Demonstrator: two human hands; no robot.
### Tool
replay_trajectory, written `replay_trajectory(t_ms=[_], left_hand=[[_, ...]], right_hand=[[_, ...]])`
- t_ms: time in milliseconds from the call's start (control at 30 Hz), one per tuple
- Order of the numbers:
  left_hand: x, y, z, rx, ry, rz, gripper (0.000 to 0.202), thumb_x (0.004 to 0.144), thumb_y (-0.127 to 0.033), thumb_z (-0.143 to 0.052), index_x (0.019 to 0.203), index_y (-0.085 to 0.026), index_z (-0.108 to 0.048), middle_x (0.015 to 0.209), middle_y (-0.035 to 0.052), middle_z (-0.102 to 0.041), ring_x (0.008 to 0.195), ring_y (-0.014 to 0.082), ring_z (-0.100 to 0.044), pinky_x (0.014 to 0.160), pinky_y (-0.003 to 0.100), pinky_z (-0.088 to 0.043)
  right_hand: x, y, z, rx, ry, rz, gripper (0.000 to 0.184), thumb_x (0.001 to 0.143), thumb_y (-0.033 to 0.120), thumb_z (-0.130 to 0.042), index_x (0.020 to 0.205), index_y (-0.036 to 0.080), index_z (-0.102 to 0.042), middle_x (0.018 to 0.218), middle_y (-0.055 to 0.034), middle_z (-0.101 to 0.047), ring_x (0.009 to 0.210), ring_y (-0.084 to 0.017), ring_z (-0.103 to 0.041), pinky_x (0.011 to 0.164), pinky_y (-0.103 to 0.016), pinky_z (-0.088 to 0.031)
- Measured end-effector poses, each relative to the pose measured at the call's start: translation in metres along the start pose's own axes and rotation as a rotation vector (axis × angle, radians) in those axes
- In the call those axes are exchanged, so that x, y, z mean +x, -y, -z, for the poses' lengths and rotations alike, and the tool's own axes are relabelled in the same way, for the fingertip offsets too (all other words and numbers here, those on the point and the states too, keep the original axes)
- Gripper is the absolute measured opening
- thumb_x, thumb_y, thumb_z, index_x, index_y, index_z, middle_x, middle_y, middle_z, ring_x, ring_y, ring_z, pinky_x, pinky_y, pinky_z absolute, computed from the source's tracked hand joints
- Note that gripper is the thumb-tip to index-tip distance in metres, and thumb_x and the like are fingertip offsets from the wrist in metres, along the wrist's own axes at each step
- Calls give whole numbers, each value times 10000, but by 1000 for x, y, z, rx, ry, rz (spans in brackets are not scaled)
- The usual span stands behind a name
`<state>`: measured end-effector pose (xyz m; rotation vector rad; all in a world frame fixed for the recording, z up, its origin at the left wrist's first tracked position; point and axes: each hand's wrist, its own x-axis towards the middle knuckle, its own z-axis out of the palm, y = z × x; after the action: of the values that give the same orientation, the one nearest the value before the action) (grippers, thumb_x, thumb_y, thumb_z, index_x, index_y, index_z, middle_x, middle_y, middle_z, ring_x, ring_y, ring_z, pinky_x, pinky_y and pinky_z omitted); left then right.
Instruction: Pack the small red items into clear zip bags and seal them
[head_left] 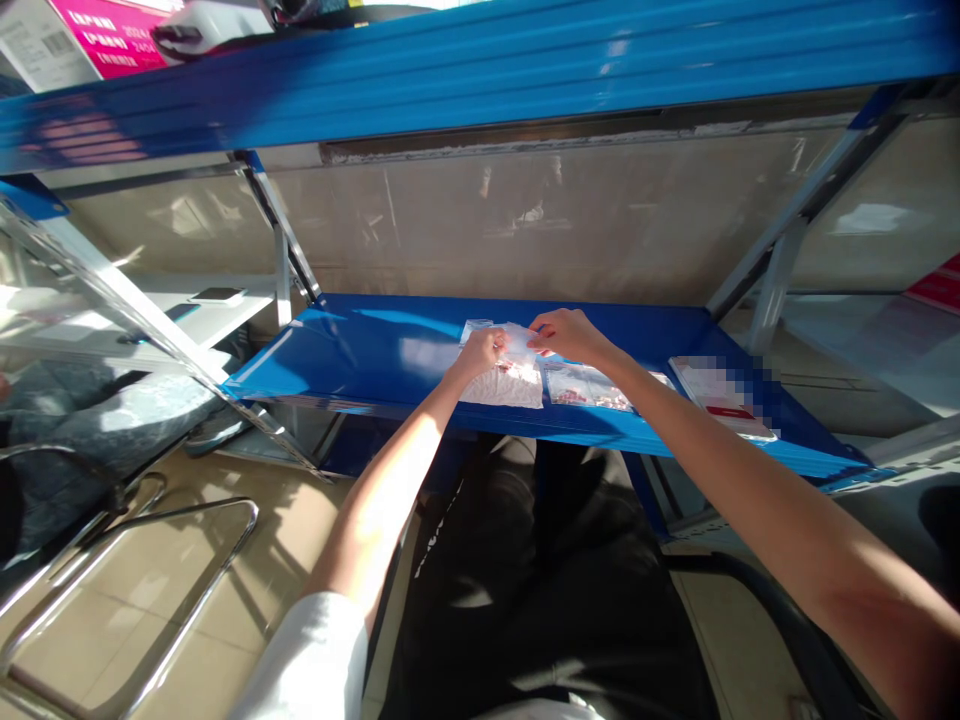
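Observation:
My left hand point(482, 352) is closed in a pinch at the left side of a small clear plastic bag point(517, 340). On the bag's right side, the fingers of my right hand point(568, 335) pinch its edge. Whatever is inside the bag is too small to make out. Beneath both hands lies a larger whitish packet point(506, 388), with a few reddish bits near its top. Just right of it, flat clear bags point(570, 390) with small reddish and pale pieces rest on the blue shelf point(360, 345), partly covered by my right forearm.
A white and red flat packet or booklet point(712, 390) lies at the shelf's right. Overhead runs a blue upper shelf point(480, 70) bearing a pink and white box point(90, 45). Slanted metal posts point(802, 210) flank the space. A metal-framed chair point(202, 510) stands at the left.

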<state>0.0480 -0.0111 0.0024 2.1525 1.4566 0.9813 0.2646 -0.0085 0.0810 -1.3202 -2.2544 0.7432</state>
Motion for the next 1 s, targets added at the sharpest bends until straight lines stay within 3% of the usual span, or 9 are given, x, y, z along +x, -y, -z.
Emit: replay_trajectory(t_ms=[167, 367, 567, 833, 1000], left_hand=[[0, -5, 3, 0, -9, 3, 262, 823, -53, -542, 974, -149, -734, 987, 97, -782, 939, 202, -727, 901, 321, -572], [-2, -9, 5, -19, -1, 7, 235, 865, -54, -539, 959, -156, -729, 1049, 108, -788, 948, 193, -723, 907, 304, -561], [-1, -10, 5, -13, 0, 12, 235, 866, -46, -537, 946, -160, -727, 1059, 104, -787, 975, 194, -723, 927, 309, -556], [-3, -12, 8, -11, -2, 0, 218, 856, -71, -553, 922, -164, -738, 999, 83, -790, 901, 178, -719, 923, 309, -559], [-3, -14, 12, -26, 8, 35, 184, 830, -64, -585, 874, -167, -730, 974, 79, -788, 780, 169, -703, 841, 301, -572]], right_hand=[[-7, -10, 0, 159, -35, -28, 191, 784, 183, -780, 974, 156, -782, 877, -74, -814, 818, -274, -786, 717, -328, -644], [-13, -13, 1, 189, -72, -5, 164, 863, 251, -741, 982, 142, -768, 875, -101, -811, 774, -254, -787, 707, -333, -647], [-14, -4, -2, 68, -132, 33, 147, 920, 234, -653, 905, 130, -756, 811, -110, -796, 735, -242, -774, 658, -308, -611], [-17, 4, -5, -105, -161, 55, 184, 950, 264, -606, 957, 156, -755, 794, -69, -793, 738, -211, -757, 742, -287, -572], [-18, 4, -12, -50, -147, 20, 291, 967, 415, -628, 1025, 158, -753, 890, -100, -805, 809, -237, -768, 745, -300, -574]])
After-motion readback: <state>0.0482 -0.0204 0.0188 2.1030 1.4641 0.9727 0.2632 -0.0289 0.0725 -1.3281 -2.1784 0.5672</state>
